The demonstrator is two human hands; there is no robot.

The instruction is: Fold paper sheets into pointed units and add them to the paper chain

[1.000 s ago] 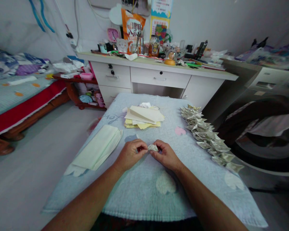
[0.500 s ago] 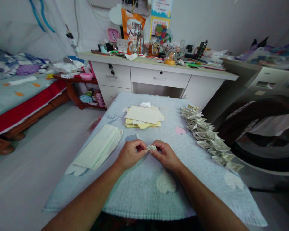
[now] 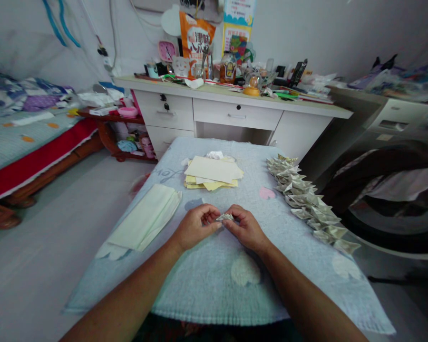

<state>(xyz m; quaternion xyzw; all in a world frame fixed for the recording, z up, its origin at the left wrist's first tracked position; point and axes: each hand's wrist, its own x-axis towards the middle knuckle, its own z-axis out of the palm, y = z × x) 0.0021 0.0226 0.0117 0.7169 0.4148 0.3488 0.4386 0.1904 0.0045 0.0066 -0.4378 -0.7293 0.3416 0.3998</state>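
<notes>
A small folded paper piece (image 3: 225, 217), pale with darker print, is held between my two hands above the cloth-covered table. My left hand (image 3: 199, 225) pinches its left end with thumb and fingers. On the other side, my right hand (image 3: 245, 228) grips it between thumb and curled fingers, hiding part of it. Just beyond my hands lies a stack of cream and yellow paper sheets (image 3: 214, 168). Left of my left hand is a pile of pale green paper (image 3: 146, 216). Several folded paper boats (image 3: 306, 199) run in a slanting row along the right side.
A blue patterned cloth (image 3: 214, 285) covers the table. Behind it stands a white desk (image 3: 214, 102) crowded with jars, a pink clock (image 3: 167, 51) and an orange bag (image 3: 196, 45). At the right is a washing machine (image 3: 395, 123), at the left a bed (image 3: 32, 137).
My left fingers have loosened slightly and shifted, and the folded paper has turned a little, showing a flatter, more pointed shape. The stacks and the row of paper boats stay put.
</notes>
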